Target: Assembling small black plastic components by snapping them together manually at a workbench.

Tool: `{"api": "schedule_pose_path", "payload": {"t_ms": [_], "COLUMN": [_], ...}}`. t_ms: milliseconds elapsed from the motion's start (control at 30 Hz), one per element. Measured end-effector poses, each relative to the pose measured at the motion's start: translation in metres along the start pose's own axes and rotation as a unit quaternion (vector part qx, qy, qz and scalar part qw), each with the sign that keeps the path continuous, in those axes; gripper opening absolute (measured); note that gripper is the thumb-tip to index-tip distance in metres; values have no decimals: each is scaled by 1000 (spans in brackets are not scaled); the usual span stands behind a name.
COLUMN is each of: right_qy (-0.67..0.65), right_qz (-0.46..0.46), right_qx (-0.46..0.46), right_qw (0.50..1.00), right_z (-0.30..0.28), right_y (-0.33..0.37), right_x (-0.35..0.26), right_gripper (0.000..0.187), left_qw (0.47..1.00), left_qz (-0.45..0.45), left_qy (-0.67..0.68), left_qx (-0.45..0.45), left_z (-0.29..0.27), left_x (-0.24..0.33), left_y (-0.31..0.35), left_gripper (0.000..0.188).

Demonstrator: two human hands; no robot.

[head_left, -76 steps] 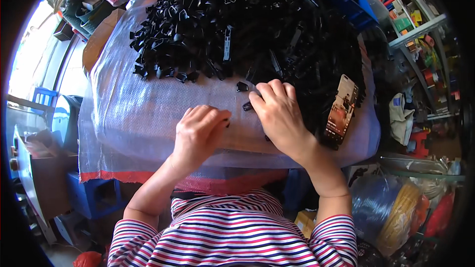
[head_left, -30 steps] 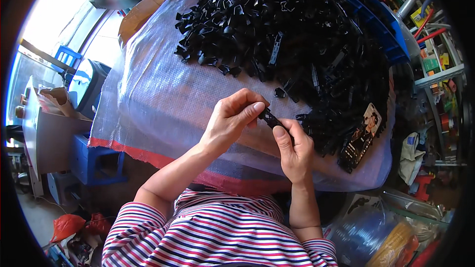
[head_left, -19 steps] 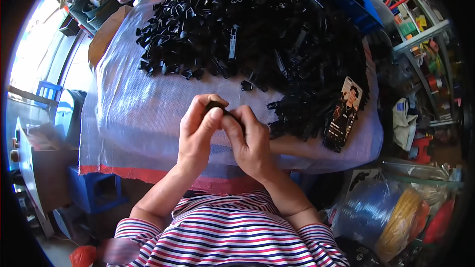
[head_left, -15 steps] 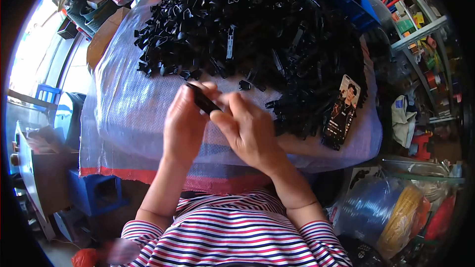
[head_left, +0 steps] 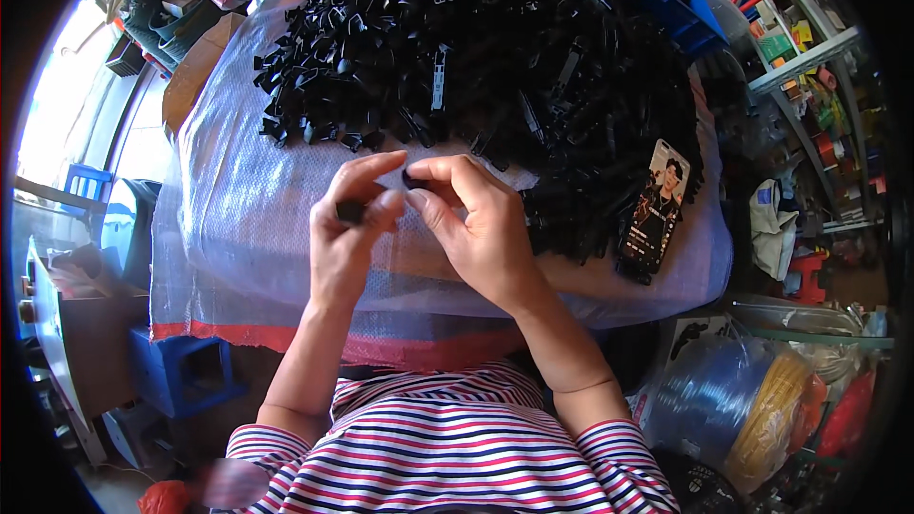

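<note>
Over the near part of a white woven sheet, my two hands come close together, fingertips almost meeting. My left hand is curled around a black plastic piece, of which only a bit shows between the fingers and palm. Between thumb and forefinger, my right hand pinches a small dark piece, mostly hidden by the fingertips. Just beyond the hands lies a large heap of black plastic parts, several with thin, clip-like shapes. One longer part with a grey face stands out in it.
A phone with a lit screen rests at the heap's right edge. Behind the heap is a blue crate. Shelves of small goods stand to the right, above wrapped rolls. At lower left is a blue stool.
The long black piece held between both hands has dropped back into my left palm. My right fingers have closed in a pinch on a small dark piece, near the left fingertips.
</note>
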State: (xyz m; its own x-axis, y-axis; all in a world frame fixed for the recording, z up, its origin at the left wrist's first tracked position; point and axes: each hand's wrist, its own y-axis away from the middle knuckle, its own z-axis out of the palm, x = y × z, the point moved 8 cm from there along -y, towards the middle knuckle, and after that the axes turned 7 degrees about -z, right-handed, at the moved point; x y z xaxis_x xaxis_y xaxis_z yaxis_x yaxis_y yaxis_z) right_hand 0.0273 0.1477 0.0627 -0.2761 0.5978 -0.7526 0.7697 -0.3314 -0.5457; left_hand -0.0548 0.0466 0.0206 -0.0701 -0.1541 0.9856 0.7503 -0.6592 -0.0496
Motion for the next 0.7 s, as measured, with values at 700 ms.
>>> {"api": "schedule_pose_path", "payload": {"t_ms": [700], "right_qy": [469], "right_qz": [-73], "right_qx": [-58], "right_qw": [878], "right_z": [-21], "right_y": [-21], "right_x": [3], "right_gripper": [27], "left_qw": [991], "left_qz": [39], "left_qy": [64], "left_qx": [107], "left_z": [-24], "left_x": [2], "left_y": [6], "left_gripper": [16]}}
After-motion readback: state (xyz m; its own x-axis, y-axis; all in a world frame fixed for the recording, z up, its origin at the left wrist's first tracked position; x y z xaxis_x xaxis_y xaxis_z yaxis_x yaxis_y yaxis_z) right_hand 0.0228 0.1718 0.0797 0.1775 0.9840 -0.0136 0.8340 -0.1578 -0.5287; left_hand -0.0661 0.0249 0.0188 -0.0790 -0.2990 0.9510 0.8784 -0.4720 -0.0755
